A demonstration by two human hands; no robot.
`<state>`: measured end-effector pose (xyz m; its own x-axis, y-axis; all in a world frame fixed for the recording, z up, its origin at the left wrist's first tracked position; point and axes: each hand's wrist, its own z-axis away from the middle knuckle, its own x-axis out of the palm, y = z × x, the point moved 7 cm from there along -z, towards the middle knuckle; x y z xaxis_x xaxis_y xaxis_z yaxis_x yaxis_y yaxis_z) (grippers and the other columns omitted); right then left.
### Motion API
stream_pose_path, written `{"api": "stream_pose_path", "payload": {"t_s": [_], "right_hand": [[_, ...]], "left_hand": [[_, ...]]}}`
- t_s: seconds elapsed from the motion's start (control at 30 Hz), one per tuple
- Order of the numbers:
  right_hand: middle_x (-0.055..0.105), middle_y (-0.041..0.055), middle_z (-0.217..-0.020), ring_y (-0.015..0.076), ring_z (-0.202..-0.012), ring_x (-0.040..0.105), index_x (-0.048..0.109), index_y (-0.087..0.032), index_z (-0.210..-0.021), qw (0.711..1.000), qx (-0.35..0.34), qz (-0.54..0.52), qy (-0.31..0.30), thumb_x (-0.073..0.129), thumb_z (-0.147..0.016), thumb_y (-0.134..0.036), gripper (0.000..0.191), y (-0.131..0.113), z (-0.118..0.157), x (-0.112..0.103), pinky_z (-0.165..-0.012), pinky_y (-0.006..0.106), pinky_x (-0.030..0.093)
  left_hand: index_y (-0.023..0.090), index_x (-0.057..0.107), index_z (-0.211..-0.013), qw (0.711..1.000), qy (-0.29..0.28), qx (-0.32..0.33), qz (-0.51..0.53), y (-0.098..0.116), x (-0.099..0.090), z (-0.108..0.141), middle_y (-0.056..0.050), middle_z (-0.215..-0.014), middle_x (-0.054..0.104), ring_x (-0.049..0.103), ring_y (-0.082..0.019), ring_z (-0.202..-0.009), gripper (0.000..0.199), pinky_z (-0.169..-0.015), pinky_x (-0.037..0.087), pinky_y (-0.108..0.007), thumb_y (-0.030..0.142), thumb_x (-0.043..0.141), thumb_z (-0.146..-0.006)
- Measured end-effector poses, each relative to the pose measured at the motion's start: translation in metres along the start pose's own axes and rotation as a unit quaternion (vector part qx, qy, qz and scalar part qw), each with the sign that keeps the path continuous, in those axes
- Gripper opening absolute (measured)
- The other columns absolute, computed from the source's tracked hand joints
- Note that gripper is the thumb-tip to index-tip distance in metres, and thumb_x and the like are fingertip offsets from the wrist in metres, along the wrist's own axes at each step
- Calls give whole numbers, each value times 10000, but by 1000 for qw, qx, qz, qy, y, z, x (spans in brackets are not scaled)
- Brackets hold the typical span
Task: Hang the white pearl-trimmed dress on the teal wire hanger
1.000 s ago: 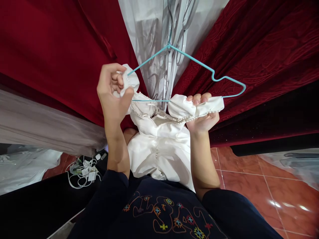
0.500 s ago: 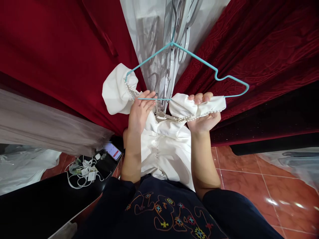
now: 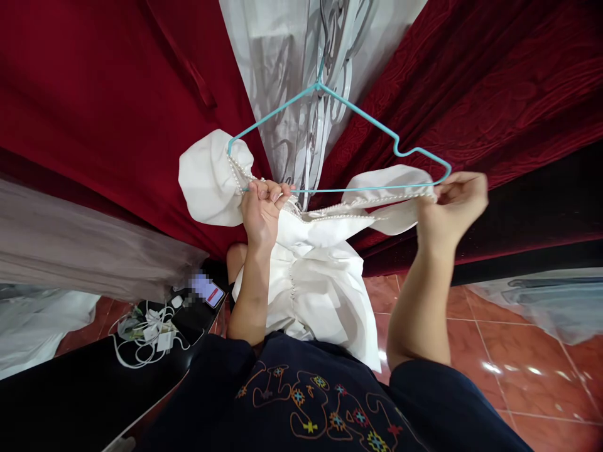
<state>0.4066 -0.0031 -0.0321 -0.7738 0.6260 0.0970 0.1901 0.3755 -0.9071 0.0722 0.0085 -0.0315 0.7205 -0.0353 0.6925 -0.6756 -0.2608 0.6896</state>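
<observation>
dress (image 3: 325, 282): white, pearl-trimmed, skirt draping below hanger (image 3: 319, 86) | one sleeve (image 3: 207, 182): puffed, around hanger's left end | other sleeve (image 3: 386, 179): stretched along bottom bar toward right end | hanger: light blue, bar near level

White dress (image 3: 330, 270) partly behind navy shirt (image 3: 277, 417)

Small glare spots on red tiles (image 3: 509, 351)
</observation>
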Motion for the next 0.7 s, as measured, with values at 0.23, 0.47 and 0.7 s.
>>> {"api": "stream_pose_path", "payload": {"t_s": [0.23, 0.47, 0.7], "right_hand": [[436, -92, -589, 27, -486, 365, 548, -190, -762, 978, -46, 199, -54, 547, -595, 163, 390, -64, -58, 25, -551, 253, 222], [373, -121, -460, 8, -466, 308, 561, -170, -762, 944, -57, 275, -173, 599, -605, 128, 339, -97, -36, 76, -572, 256, 235], [425, -128, -439, 15, -393, 299, 582, -178, -796, 940, 40, 263, -211, 608, -591, 180, 414, -77, -26, 59, -486, 226, 162]], "left_hand": [[215, 350, -724, 997, 31, 24, -61, 11, -4, 3, 29, -683, 384, 623, -149, -751, 472, -964, 587, -364, 523, 512, -1043], [215, 379, -724, 996, 14, 70, -57, 19, -3, 2, 30, -662, 398, 612, -157, -724, 448, -935, 601, -393, 493, 534, -1039], [216, 343, -718, 995, 40, 45, -76, 10, -5, -4, 32, -655, 379, 609, -150, -714, 470, -907, 594, -359, 513, 464, -1061]]}}
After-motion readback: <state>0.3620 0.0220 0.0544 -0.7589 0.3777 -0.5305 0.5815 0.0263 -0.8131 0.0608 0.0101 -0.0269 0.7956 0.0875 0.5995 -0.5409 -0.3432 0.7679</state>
